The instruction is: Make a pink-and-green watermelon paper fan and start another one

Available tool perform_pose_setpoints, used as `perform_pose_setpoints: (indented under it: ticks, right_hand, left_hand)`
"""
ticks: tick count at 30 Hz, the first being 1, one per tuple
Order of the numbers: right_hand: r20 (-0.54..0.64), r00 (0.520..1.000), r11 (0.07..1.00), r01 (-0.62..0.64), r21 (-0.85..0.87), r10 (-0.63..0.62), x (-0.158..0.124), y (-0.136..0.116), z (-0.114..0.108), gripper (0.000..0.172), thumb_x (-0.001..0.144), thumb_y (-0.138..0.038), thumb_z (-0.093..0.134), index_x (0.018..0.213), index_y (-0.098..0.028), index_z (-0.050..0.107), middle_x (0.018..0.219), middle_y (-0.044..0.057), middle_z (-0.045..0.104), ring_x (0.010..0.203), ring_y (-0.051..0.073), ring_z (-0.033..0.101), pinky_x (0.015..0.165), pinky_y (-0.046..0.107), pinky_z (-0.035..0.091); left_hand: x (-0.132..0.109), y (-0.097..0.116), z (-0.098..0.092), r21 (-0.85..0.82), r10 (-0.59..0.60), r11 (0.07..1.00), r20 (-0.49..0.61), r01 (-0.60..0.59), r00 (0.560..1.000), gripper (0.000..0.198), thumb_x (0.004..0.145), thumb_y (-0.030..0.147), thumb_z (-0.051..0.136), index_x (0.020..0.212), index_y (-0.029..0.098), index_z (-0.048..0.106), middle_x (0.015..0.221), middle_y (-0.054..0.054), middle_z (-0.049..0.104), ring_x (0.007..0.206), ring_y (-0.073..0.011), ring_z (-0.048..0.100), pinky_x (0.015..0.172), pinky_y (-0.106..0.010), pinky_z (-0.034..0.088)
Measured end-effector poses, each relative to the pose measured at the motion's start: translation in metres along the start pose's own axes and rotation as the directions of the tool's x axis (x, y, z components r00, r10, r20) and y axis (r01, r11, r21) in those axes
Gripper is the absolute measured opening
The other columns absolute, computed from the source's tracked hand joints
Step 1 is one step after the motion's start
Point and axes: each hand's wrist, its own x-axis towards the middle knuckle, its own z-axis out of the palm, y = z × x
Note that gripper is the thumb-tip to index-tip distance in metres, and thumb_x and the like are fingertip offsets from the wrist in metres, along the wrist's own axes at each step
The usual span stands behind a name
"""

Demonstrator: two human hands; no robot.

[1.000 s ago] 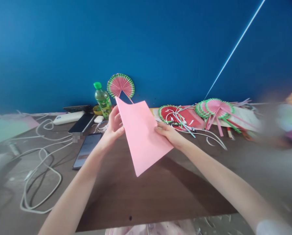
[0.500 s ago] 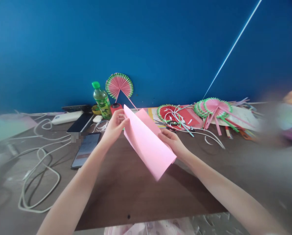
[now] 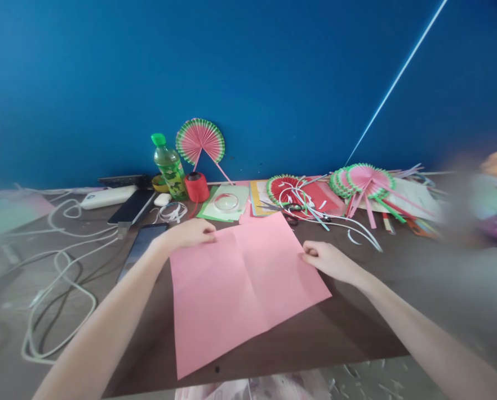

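Observation:
A pink paper sheet (image 3: 240,289) lies unfolded and flat on the brown table (image 3: 348,328), with a crease down its middle. My left hand (image 3: 189,233) rests on the sheet's far left edge, fingers curled and pressed down. At the right edge my right hand (image 3: 327,260) touches the paper with fingers bent inward. Neither hand lifts the sheet.
Behind the sheet stand a green bottle (image 3: 168,166), a red thread spool (image 3: 197,186), a pink paper fan (image 3: 200,140) and more fans with paper strips (image 3: 365,186). A phone (image 3: 142,241), a power bank (image 3: 106,197) and white cables (image 3: 60,272) lie at the left.
The pink sheet was held folded in the air; it has been opened out and laid flat on the table, with both hands now at its edges.

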Motion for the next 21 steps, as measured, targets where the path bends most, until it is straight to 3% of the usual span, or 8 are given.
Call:
perform_pose_setpoints:
  ticks: [2, 5, 7, 9, 12, 14, 17, 21]
  right_hand:
    - [0.011, 0.998, 0.979, -0.062, -0.193, 0.065, -0.004, 0.001, 0.001, 0.02, 0.077, -0.034, 0.047, 0.063, -0.021, 0.043, 0.056, -0.002, 0.051, 0.055, 0.014, 0.048, 0.051, 0.025, 0.028]
    - [-0.092, 0.991, 0.922, -0.124, -0.368, 0.096, -0.003, -0.002, 0.0, 0.01, 0.074, -0.031, 0.051, 0.079, -0.022, 0.049, 0.073, 0.002, 0.06, 0.067, 0.02, 0.056, 0.054, 0.027, 0.034]
    - [-0.173, 0.984, 0.915, -0.041, -0.402, -0.032, 0.004, -0.007, 0.0, 0.017, 0.074, -0.026, 0.051, 0.09, -0.02, 0.05, 0.089, 0.007, 0.061, 0.082, 0.023, 0.057, 0.063, 0.031, 0.041]
    - [-0.198, 0.953, 0.902, 0.132, -0.411, -0.23, 0.017, -0.013, 0.006, 0.02, 0.075, -0.019, 0.047, 0.095, -0.017, 0.053, 0.1, 0.01, 0.059, 0.095, 0.024, 0.054, 0.078, 0.036, 0.043]
    - [-0.123, 0.873, 0.828, 0.392, -0.402, -0.472, 0.042, -0.024, 0.026, 0.03, 0.08, -0.016, 0.041, 0.107, -0.015, 0.055, 0.115, 0.011, 0.056, 0.11, 0.025, 0.049, 0.094, 0.041, 0.038]
    - [-0.089, 0.827, 0.787, 0.488, -0.378, -0.555, 0.057, -0.03, 0.043, 0.037, 0.082, -0.014, 0.038, 0.117, -0.011, 0.052, 0.127, 0.012, 0.051, 0.119, 0.025, 0.043, 0.101, 0.042, 0.033]
    - [-0.081, 0.813, 0.782, 0.521, -0.342, -0.577, 0.072, -0.034, 0.064, 0.043, 0.085, -0.013, 0.034, 0.125, -0.009, 0.049, 0.133, 0.012, 0.048, 0.124, 0.024, 0.04, 0.104, 0.041, 0.034]
    - [-0.085, 0.829, 0.803, 0.504, -0.318, -0.553, 0.074, -0.034, 0.073, 0.043, 0.087, -0.015, 0.031, 0.125, -0.008, 0.05, 0.133, 0.013, 0.048, 0.126, 0.025, 0.04, 0.105, 0.042, 0.034]
  left_hand:
    - [0.008, 0.001, 0.018, 0.104, -0.007, 0.994, -0.055, 0.013, 0.998, 0.027, 0.076, 0.038, 0.049, 0.059, 0.018, 0.054, 0.059, 0.001, 0.056, 0.058, -0.0152, 0.052, 0.054, -0.024, 0.03]
    - [0.019, 0.003, 0.04, 0.296, 0.067, 0.955, -0.214, 0.0, 0.975, 0.016, 0.079, 0.031, 0.05, 0.072, 0.019, 0.057, 0.073, -0.003, 0.061, 0.071, -0.0192, 0.055, 0.061, -0.027, 0.034]
    - [0.025, 0.003, 0.049, 0.408, 0.164, 0.913, -0.32, -0.021, 0.933, 0.013, 0.08, 0.028, 0.053, 0.087, 0.019, 0.059, 0.09, -0.007, 0.063, 0.087, -0.0231, 0.055, 0.072, -0.031, 0.037]
    - [0.029, 0.002, 0.054, 0.459, 0.23, 0.888, -0.375, -0.036, 0.898, 0.021, 0.079, 0.027, 0.057, 0.099, 0.02, 0.058, 0.102, -0.008, 0.061, 0.097, -0.0257, 0.052, 0.08, -0.036, 0.036]
    - [0.032, -0.001, 0.058, 0.414, 0.285, 0.901, -0.347, -0.127, 0.894, 0.027, 0.082, 0.027, 0.055, 0.107, 0.021, 0.057, 0.108, -0.007, 0.06, 0.099, -0.0245, 0.052, 0.083, -0.038, 0.038]
    - [0.033, -0.002, 0.063, 0.351, 0.31, 0.916, -0.316, -0.193, 0.897, 0.025, 0.085, 0.024, 0.049, 0.108, 0.02, 0.058, 0.108, -0.007, 0.06, 0.099, -0.0223, 0.052, 0.085, -0.037, 0.04]
    - [0.032, 0.001, 0.075, 0.288, 0.288, 0.939, -0.35, -0.19, 0.892, 0.03, 0.087, 0.016, 0.04, 0.108, 0.021, 0.061, 0.109, -0.007, 0.06, 0.102, -0.0216, 0.051, 0.09, -0.039, 0.041]
    - [0.032, 0.01, 0.095, 0.188, 0.202, 0.974, -0.445, -0.129, 0.872, 0.036, 0.086, 0.012, 0.037, 0.115, 0.015, 0.056, 0.117, -0.01, 0.056, 0.111, -0.0236, 0.047, 0.096, -0.043, 0.041]
